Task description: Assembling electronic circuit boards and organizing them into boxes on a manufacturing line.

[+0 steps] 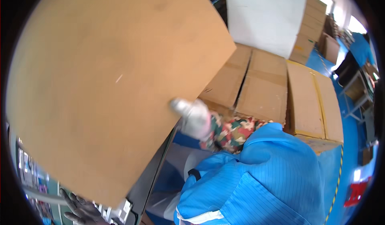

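Note:
A large flat brown board fills the left and middle of the head view, tilted, with a small pale scratch on its face. I cannot tell whether it is cardboard or fibreboard. My right hand, in a whitish glove below a camouflage sleeve, grips its right edge. The thumb lies on the face, and the other fingers are mostly hidden. At the lower left, my left hand, in a dark grey glove, has its fingers spread close to the board's lower edge. Whether it touches the board is unclear.
Several closed cartons stand right of the board, with a white panel upright behind them. A dark metal edge runs beneath the board. Farther right are a blue floor with striped tape, a red object and another person.

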Demonstrator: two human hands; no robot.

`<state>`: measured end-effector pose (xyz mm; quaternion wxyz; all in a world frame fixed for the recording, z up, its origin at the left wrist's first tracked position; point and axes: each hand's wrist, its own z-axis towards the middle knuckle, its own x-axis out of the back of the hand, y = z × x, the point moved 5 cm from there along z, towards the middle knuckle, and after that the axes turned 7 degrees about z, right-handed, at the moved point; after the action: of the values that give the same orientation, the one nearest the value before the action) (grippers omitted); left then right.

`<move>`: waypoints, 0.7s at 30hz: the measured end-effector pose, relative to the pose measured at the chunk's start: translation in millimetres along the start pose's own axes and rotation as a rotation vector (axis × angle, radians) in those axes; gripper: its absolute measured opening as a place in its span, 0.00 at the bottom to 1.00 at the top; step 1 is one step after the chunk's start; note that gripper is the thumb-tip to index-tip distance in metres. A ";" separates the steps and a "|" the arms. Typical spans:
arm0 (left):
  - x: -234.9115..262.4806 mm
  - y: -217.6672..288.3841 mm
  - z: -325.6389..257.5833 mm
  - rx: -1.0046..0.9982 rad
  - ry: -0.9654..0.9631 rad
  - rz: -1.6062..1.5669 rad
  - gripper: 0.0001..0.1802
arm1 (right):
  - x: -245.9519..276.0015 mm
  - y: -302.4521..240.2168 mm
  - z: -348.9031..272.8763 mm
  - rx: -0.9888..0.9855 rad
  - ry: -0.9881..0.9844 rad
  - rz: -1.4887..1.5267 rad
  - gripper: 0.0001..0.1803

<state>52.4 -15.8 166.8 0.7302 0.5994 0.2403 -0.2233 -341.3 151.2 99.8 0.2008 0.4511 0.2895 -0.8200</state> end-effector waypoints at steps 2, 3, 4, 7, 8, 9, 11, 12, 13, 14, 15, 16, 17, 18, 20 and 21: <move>-38.3 -19.7 0.9 0.119 -1.123 -0.227 0.36 | 29.7 -56.4 14.4 0.022 0.125 0.083 0.21; -34.8 -16.5 -2.4 0.122 -1.166 -0.233 0.37 | 35.8 -81.6 16.5 0.092 0.154 -0.017 0.21; -49.9 -23.7 -13.5 0.131 -1.179 -0.254 0.37 | 44.9 -111.8 14.0 0.188 0.198 -0.135 0.21; -53.8 -67.1 3.4 0.113 -0.241 -0.025 0.34 | 95.2 -203.2 -12.9 0.528 0.564 -0.170 0.19; -35.4 -77.6 24.4 0.126 -0.248 -0.030 0.34 | 109.9 -223.2 -24.3 0.636 0.665 -0.167 0.18; -26.8 -87.4 41.4 0.145 -0.496 -0.084 0.33 | 118.6 -236.4 -28.8 0.642 0.666 -0.177 0.18; -28.5 -66.8 23.9 0.193 -0.945 -0.190 0.31 | 140.8 -247.7 -37.2 0.750 0.808 -0.168 0.18; -34.1 -85.9 32.0 0.223 -0.964 -0.216 0.31 | 155.6 -270.8 -53.1 0.858 0.799 -0.215 0.18; -29.7 -95.6 36.6 0.214 -0.822 -0.195 0.30 | 170.5 -286.7 -64.1 0.930 0.786 -0.248 0.18; -14.8 -80.6 32.6 0.164 -0.645 -0.136 0.29 | 187.1 -284.1 -65.2 0.859 0.919 -0.260 0.19; -22.1 -75.3 25.4 0.209 -0.936 -0.185 0.30 | 205.4 -289.2 -74.5 0.873 0.902 -0.288 0.18; -19.6 -75.6 25.2 0.202 -0.920 -0.174 0.30 | 223.1 -291.9 -80.5 0.894 0.884 -0.317 0.18; -20.1 -90.3 30.1 0.189 -0.878 -0.194 0.30 | 228.1 -295.5 -89.9 0.904 0.887 -0.331 0.18; -17.1 -90.1 27.8 0.157 -0.821 -0.198 0.29 | 236.8 -288.4 -98.1 0.844 1.042 -0.363 0.19; -7.0 -84.2 22.0 0.163 -0.627 -0.183 0.29 | 258.0 -267.4 -104.1 0.747 1.215 -0.377 0.19; -5.7 -78.6 16.9 0.144 -0.647 -0.118 0.29 | 274.1 -260.2 -101.7 0.743 1.229 -0.278 0.19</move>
<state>1.1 -46.6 112.8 0.7102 0.5325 0.0141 -0.4602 -571.9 394.9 -101.7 -0.2704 0.8273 0.1071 -0.4806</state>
